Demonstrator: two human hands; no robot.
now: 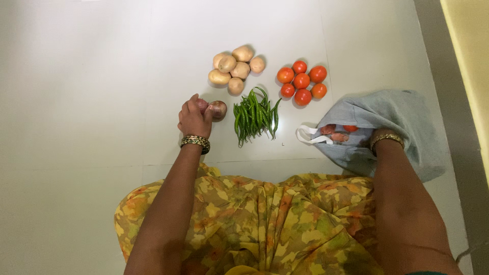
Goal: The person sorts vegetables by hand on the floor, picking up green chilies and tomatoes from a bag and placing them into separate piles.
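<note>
Gripping one small, reddish-brown, papery-skinned onion [202,105] in our left hand [193,119], we rest it on the pale tiled floor [76,102], touching a second rounder onion [219,109] just right of it. Our right hand [374,145] is buried inside the grey cloth bag [392,117]; its grip is hidden. Long green chillies [254,116] lie between.

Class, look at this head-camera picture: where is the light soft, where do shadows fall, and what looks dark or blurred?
Head view: soft, even light on the pale tiled floor; faint shadows behind the beige potatoes and red tomatoes; forearms near the lens dark; right hand hidden in the grey cloth bag.
</note>
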